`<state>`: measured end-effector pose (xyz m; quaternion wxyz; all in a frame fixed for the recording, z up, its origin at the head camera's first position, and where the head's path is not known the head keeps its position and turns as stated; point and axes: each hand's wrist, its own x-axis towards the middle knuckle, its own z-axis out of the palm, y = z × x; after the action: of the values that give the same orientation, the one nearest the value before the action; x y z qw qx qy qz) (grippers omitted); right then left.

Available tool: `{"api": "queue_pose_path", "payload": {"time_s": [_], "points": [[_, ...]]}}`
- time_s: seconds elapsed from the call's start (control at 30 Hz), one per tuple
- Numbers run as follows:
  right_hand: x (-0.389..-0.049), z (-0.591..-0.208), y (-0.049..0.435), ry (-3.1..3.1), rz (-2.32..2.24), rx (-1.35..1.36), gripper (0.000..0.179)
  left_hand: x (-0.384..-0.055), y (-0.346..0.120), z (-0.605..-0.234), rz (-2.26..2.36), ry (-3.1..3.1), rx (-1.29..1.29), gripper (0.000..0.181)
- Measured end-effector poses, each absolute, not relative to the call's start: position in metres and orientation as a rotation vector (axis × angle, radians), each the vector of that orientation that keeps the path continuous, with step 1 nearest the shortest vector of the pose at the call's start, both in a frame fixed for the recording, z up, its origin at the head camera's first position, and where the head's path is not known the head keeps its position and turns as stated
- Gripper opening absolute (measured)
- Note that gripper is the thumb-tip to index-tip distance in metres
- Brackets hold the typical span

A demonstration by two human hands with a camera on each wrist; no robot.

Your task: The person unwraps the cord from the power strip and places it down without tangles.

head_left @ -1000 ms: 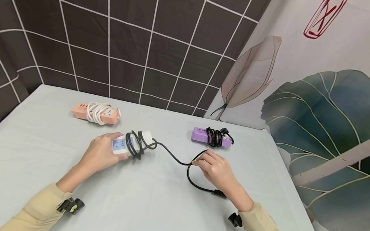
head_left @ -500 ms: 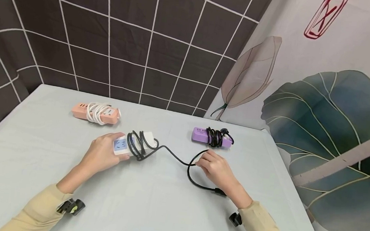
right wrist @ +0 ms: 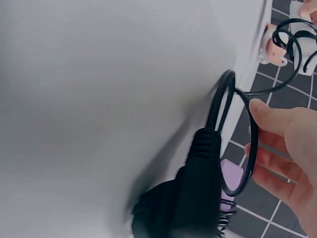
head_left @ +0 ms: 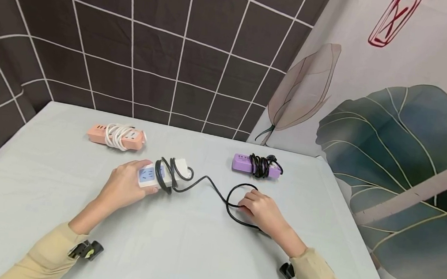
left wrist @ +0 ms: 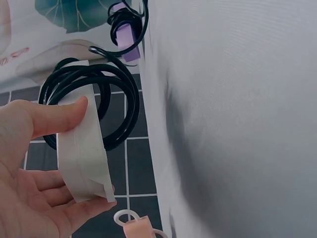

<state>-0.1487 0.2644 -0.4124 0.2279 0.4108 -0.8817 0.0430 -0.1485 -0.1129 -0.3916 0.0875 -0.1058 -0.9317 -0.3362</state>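
My left hand (head_left: 125, 186) grips one end of a white power strip (head_left: 146, 175) with blue socket faces, thumb on one side and fingers on the other. Black cord (left wrist: 130, 104) loops loosely round the strip's middle in the left wrist view. From there the cord runs right to my right hand (head_left: 263, 211), which pinches it between thumb and fingers (right wrist: 270, 163). A loop of the cord bends beside those fingertips. The black plug (right wrist: 190, 188) hangs large in the right wrist view; in the head view it is mostly hidden beneath the right hand.
An orange power strip (head_left: 97, 134) wrapped in white cord lies at the back left of the white-covered table (head_left: 189, 252). Back right, a purple power strip (head_left: 241, 163) is bound in black cord. A dark tile-patterned curtain (head_left: 151, 49) stands behind.
My right hand has shifted slightly right and down with the cord. The cord has slackened, and its loops on the white strip have shifted. My left hand stays nearly still.
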Motion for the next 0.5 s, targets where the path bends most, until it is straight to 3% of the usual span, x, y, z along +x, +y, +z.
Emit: {"api": "queue_pose_path", "payload": {"time_s": [0.5], "points": [[-0.155,-0.394,0.231,-2.360,0.173,1.103,0.015,-0.148,-0.114,-0.388,-0.992,-2.764,-0.313,0.069]]}}
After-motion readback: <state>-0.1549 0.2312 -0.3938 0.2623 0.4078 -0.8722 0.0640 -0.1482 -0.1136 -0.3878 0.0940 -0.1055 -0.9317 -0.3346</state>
